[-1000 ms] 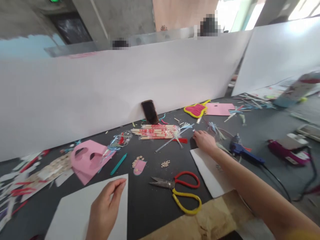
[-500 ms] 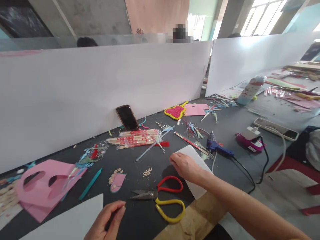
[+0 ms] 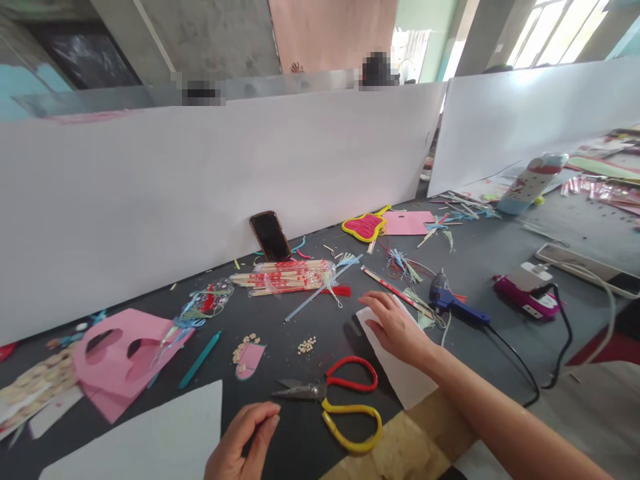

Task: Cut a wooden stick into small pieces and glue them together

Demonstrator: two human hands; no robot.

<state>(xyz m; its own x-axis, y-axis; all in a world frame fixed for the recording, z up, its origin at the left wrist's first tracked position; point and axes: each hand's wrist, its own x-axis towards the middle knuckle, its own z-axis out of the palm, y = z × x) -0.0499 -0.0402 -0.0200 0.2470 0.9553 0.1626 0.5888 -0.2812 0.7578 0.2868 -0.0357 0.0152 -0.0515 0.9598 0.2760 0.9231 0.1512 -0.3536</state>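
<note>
While I sit here: nothing is cut or glued yet.
Right hand (image 3: 397, 327): flat, fingers spread, on white paper (image 3: 400, 367).
Left hand (image 3: 245, 440): fingers curled narrow, holding nothing, beside big white sheet (image 3: 145, 440).
Scissors (image 3: 335, 400): lying untouched between my hands.
Glue gun (image 3: 453, 303): near, not picked up.

Right hand (image 3: 397, 327) flat, left hand (image 3: 245, 443) curled

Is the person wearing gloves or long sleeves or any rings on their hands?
No gloves: both hands are bare. The right hand leads into a long forearm with no sleeve, watch or bracelet showing as far as the picture's edge. The left hand shows only its fingers and part of the palm; its wrist is cut off. No rings or markings can be seen.
</note>
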